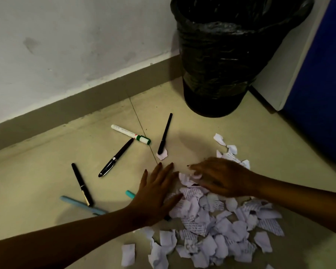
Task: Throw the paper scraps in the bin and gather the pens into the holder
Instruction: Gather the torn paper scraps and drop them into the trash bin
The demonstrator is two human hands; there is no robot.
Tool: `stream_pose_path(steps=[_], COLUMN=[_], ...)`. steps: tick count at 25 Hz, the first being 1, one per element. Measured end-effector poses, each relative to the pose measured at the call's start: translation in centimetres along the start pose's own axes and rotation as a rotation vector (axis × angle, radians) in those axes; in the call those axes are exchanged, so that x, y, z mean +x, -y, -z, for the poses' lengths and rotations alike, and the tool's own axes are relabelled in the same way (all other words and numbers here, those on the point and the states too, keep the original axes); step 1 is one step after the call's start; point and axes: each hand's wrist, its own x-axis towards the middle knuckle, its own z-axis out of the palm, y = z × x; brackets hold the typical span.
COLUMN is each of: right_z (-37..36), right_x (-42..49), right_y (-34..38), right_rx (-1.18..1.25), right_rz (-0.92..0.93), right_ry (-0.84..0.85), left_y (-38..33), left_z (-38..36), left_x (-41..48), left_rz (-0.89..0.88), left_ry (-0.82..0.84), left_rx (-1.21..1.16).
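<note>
Lying on the floor (47, 171), well left of the bin (221, 61), a blue pen (81, 205) has a black pen (82, 184) crossing its right part. Nearer the bin, a second black pen (115, 157) slants up toward a white marker (130, 134) with a green cap. A teal pen (130, 194) shows only its tip, the rest hidden under the left hand (155, 199).

That left hand is flat and spread, fingers pointing toward the bin, gripping nothing; its thumb side touches the left edge of the scraps (217, 226). Just beyond its fingertips, a thin black pen (164, 133) points at the bin, its near end resting on a lone scrap (162, 155).

The bin, lined with a black bag, stands in the corner against the wall (66, 45) and beside a blue panel (318, 94).

Below the bin, the right hand (221, 179) lies palm down on the far part of the scraps, fingers loosely curled over a crumpled piece; whether it grips that piece, I cannot tell. The scraps, torn printed paper, spread from both hands toward the viewer, with a few loose pieces trailing toward the bin on the right. All scraps in view are on the floor, outside the bin.
</note>
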Motion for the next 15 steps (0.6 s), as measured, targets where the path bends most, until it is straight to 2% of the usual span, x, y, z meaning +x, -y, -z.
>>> stream_pose_path(steps=[2,3,5,6,8,10,12,13,15], right_z=[1.0,1.6,2.4,2.3,0.9,-0.6,-0.2,0.6,2.1], right_x=[0.7,1.4,2.0,1.6,-0.2,-1.9,-2.8,-3.0,-4.4], right_y=[-1.9,-3.1,-5.3,-5.7,-4.5,-1.0,1.1,1.4,0.7], right_rx=[-0.017,0.008,0.047,0.021,-0.027,0.066,0.204,0.243,0.198], right_rz=[-0.149,-0.285,-0.468,-0.473,-0.322,-0.184,-0.163,-0.195,-0.215], right_ry=[-0.102,-0.119,-0.031,0.053,0.174,0.253,0.291,0.275,0.244], left_y=[0.8,1.1,1.1,0.9,0.5,0.1,0.2,0.3,0.6], left_z=[0.2,0.1,-0.1,-0.4,-0.9,-0.4,0.4,0.7,0.9], left_x=[1.3,1.9,2.3,2.1,1.1,-0.3,-1.6,-2.0,-2.2], left_rz=[0.017,0.004,-0.059,-0.09,-0.181,-0.325,-0.421,-0.421,-0.307], left_ry=[-0.053,-0.04,0.022,0.054,0.091,0.123,0.157,0.109,-0.022], left_rx=[-0.029,-0.036,-0.016,0.003,-0.003,-0.064,-0.142,-0.169,-0.174])
